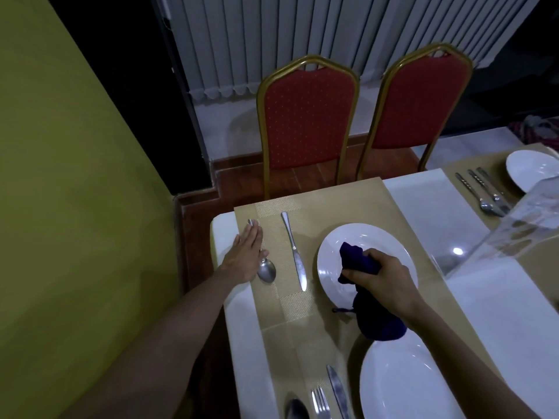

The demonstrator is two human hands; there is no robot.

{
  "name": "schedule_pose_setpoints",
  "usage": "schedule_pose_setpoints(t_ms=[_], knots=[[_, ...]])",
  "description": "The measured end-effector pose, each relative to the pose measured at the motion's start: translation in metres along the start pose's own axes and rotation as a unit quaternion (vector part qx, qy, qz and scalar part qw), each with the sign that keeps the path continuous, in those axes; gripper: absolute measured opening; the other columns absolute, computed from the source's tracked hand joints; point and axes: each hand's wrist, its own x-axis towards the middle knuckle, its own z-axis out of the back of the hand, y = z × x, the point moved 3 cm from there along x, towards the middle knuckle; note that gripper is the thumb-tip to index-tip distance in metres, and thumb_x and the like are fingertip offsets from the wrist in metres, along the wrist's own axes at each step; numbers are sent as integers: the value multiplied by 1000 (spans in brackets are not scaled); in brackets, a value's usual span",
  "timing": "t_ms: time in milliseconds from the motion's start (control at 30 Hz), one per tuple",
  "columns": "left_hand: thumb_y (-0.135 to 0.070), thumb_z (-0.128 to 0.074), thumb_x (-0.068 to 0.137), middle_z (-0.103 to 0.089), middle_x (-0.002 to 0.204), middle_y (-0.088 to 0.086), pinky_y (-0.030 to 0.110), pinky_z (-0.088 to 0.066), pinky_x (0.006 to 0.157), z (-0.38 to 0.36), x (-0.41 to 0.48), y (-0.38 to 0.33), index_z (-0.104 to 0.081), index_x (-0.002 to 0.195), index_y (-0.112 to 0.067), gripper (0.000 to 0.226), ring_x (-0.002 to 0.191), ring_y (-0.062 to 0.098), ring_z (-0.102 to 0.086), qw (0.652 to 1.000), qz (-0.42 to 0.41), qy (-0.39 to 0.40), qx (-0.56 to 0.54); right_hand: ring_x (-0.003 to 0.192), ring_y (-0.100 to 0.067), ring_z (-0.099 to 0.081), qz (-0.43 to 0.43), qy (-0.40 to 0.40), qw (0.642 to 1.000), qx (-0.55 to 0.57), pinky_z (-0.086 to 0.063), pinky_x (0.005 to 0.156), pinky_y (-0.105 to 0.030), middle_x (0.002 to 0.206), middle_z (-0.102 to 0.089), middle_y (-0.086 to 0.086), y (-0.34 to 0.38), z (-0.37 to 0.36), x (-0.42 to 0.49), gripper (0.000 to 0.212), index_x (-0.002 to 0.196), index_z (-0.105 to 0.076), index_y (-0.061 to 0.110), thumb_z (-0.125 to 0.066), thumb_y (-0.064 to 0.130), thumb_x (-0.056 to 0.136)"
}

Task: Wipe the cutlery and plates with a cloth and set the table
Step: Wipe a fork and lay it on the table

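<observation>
The dark blue cloth point(360, 261) is bunched up in the right hand point(381, 279), fingers clamped tight around it, its top poking up over the white plate point(341, 255) and its tail hanging down toward the near edge of that plate. The plate sits on a tan placemat point(326, 204) at the far left corner of the counter point(423, 198). Just left of the plate lies a knife point(295, 252), running lengthwise along the mat, and further left a spoon point(266, 270) with its bowl toward the camera. The left hand point(245, 255) lies flat and open, fingers held together and stretched out, resting on the spoon's handle at the mat's outer edge, gripping nothing. Nearer the camera, a second plate point(402, 385) sits on another stretch of matting, with a knife point(337, 388), fork point(319, 402) and spoon point(296, 409) lined up to its left at the bottom of the view. Off to the far right there's a third plate point(529, 167) with a cluster of cutlery point(481, 192) beside it, partly behind something clear and glassy point(520, 219) that I can't make out. Two red chairs with gold frames, one point(305, 122) behind the working place setting and the other point(414, 104) to its right, stand tucked against the far side, with a yellow-green wall point(60, 176) on the left.
</observation>
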Motion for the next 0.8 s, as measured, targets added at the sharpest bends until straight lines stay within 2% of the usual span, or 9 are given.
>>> schedule_pose_setpoints(t_ms=[67, 167, 267, 333, 433, 500, 600, 700, 800], knots=[[-37, -19, 105, 23, 161, 9, 51, 1, 121, 2, -4, -5, 8, 154, -5, 64, 147, 23, 25, 1000, 8, -19, 24, 85, -19, -64, -4, -9, 1000, 12, -45, 65, -22, 92, -69, 1, 0, 4, -3, 29, 105, -64, 21, -78, 31, 82], [-33, -23, 105, 13, 163, 11, 49, 6, 121, 1, -12, -38, -3, 155, -8, 59, 148, 25, 20, 994, -6, -109, -16, 79, -16, -66, -27, -60, 997, 36, -52, 68, -29, 82, -69, 7, -5, 21, -11, 27, 99, -63, 27, -78, 37, 79], [-27, -23, 102, -28, 156, 12, 44, -17, 119, -5, -25, -105, -34, 148, -14, 49, 146, 31, -20, 981, -55, -176, -59, 78, -21, -70, -80, -121, 982, 124, -58, 74, -41, 87, -69, 1, -15, 47, -23, 40, 108, -54, 25, -76, 36, 77], [-31, -24, 100, -50, 131, 7, 39, -38, 105, -10, -30, -162, -51, 129, -16, 42, 123, 27, -44, 973, -118, -187, -65, 80, -25, -70, -123, -149, 965, 179, -58, 77, -46, 91, -68, -5, -23, 65, -34, 42, 109, -46, 20, -74, 31, 79], [-42, -36, 101, -56, 113, 5, 37, -45, 90, -27, -25, -233, -62, 109, -13, 40, 111, 25, -48, 984, -71, -96, -133, 78, -24, -72, -146, -171, 958, 176, -59, 75, -44, 87, -72, -4, -37, 87, -51, 35, 102, -50, 22, -71, 32, 75], [-55, -36, 98, -57, 112, 5, 39, -43, 92, -43, -18, -266, -67, 104, -12, 54, 114, 24, -47, 991, 1, -41, -124, 75, -22, -71, -137, -178, 961, 160, -58, 69, -37, 84, -72, -2, -44, 97, -62, 28, 100, -56, 22, -70, 28, 77], [-63, -42, 92, -62, 111, 4, 39, -39, 97, -56, -10, -293, -72, 101, -14, 58, 116, 24, -48, 988, 81, -40, -124, 72, -18, -70, -123, -174, 967, 138, -55, 65, -32, 80, -72, 1, -57, 108, -79, 19, 98, -66, 26, -70, 22, 80], [-50, -57, 88, -68, 101, 7, 39, -47, 93, -60, -3, -295, -75, 95, -13, 41, 106, 26, -57, 973, 133, -41, -186, 72, -19, -71, -112, -156, 973, 125, -57, 71, -35, 76, -74, 2, -75, 121, -94, 15, 96, -69, 27, -64, 17, 86], [-29, -59, 84, -67, 89, 12, 37, -54, 81, -59, -9, -291, -72, 80, -4, 29, 90, 29, -64, 952, 109, -12, -286, 70, -16, -69, -97, -155, 978, 104, -53, 65, -30, 82, -74, 0, -92, 128, -108, 13, 102, -64, 21, -55, 14, 94]])
